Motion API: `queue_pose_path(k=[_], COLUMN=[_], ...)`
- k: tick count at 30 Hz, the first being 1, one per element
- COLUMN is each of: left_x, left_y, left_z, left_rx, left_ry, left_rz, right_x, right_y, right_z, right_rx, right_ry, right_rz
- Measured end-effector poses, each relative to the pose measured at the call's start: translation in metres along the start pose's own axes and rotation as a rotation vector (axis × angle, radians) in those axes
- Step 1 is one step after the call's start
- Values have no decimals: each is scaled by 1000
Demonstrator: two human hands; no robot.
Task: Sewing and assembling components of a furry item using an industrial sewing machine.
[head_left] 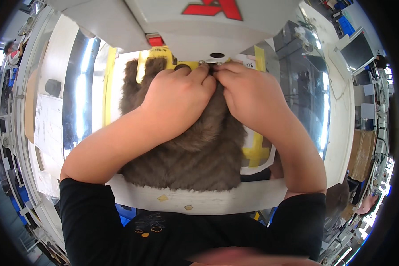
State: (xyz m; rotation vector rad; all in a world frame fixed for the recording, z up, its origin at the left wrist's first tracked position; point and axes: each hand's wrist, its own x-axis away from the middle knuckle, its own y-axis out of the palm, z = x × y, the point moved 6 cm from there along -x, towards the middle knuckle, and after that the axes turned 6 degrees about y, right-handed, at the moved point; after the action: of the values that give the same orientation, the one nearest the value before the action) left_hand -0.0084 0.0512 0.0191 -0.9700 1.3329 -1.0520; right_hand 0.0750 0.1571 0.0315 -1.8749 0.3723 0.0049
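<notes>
A piece of brown fur fabric (186, 164) lies over the middle of the white work surface, its near edge at the front rim. My left hand (177, 97) is closed on the fur at its far part, with the fingers bent and the thumb side inward. Close against it, my right hand (252, 93) pinches the same fur between fingertips. Both sets of fingertips meet just below the white sewing machine head (164, 20), which hides what lies directly behind them. Fur also shows at the far left, over a template with yellow tape (107, 88).
Shiny metal plates (77, 102) flank the work area on both sides. At the left lies a paper sheet (48, 124) near a small dark block (53, 87). A monitor (357, 49) stands at the far right, above a cardboard box (361, 155). Another person (14, 54) is at the far left.
</notes>
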Motion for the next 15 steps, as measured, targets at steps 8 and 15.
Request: queue_pose_path(k=[8, 15], left_x=[0, 1], left_y=[-5, -4], left_z=[1, 2], left_rx=[-40, -38], left_ry=[46, 66], left_rz=[152, 151], right_x=[-2, -3], right_y=[-1, 2], right_z=[3, 25], right_rx=[19, -283], right_ry=[-16, -56], right_rz=[-25, -23])
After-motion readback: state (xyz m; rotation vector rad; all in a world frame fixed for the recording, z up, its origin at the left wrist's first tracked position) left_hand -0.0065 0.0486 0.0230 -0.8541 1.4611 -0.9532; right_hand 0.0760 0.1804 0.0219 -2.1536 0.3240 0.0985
